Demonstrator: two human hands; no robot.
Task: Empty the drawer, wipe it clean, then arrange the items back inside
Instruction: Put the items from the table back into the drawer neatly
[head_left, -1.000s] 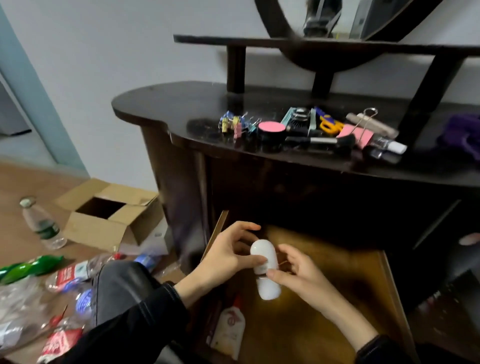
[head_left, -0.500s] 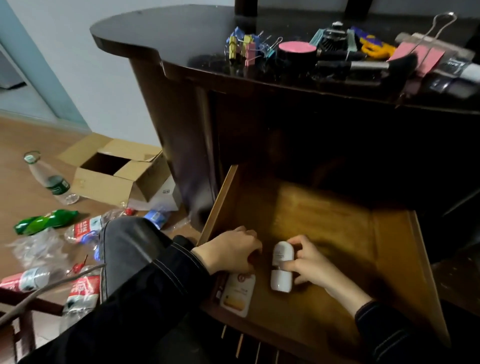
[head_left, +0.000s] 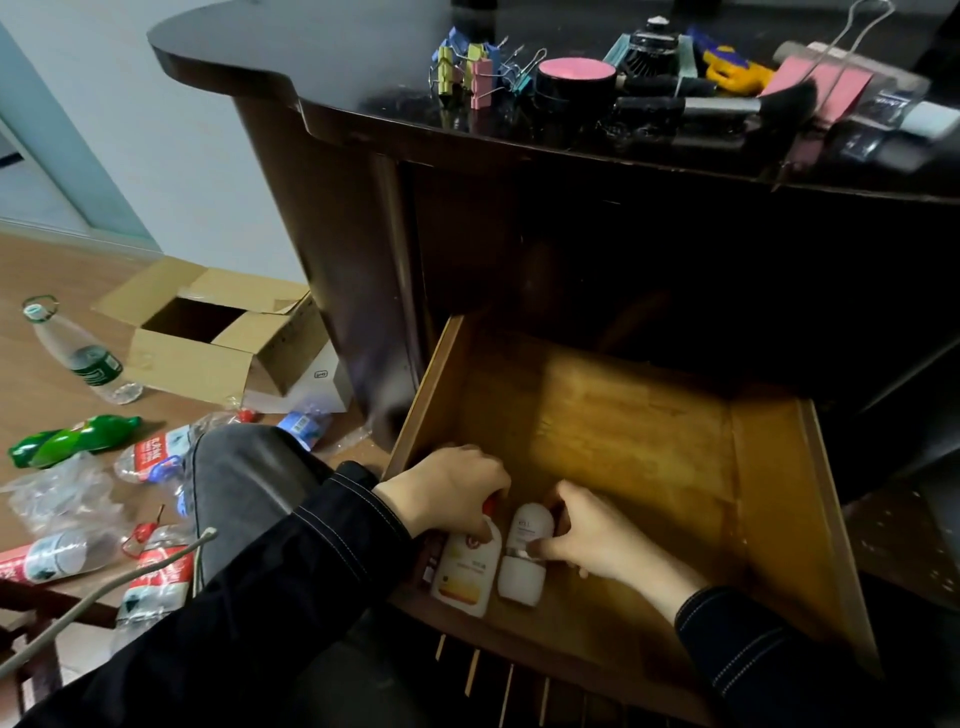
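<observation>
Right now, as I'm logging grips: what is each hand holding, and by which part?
The left hand grips the red-capped bottle at its cap end; the right hand pinches the white roll-on around its upper half.

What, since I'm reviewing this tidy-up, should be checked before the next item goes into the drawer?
1. White bottle in the drawer, beside the orange-label bottle: ok.
2. Right hand free: not ok, it pinches the white bottle.
3. Left hand free: not ok, it grips the orange-label bottle's top.
4. Bare drawer floor for more items: ok.
5. Drawer wiped clean: cannot tell.
6. Clips waiting on the dresser top: ok.
</observation>
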